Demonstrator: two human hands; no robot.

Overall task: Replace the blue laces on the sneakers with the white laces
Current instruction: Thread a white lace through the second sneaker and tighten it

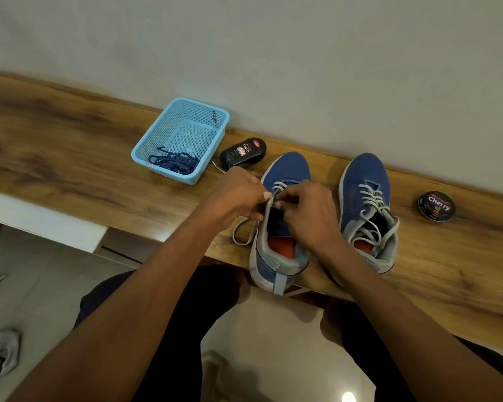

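Now both hands, left hand (238, 195) and right hand (305, 210), are pinching the white lace (269, 205) over the left sneaker (279, 227), its heel overhanging the bench edge (186, 245); tin (436, 206) reading "Cherry".

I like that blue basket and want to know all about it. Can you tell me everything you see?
The basket is light blue plastic, rectangular, with sloping walls and a floor full of tiny holes. It sits upright on the wooden bench, near the wall, left of the sneakers. A tangle of dark blue laces lies in its near corner. Neither hand touches it.
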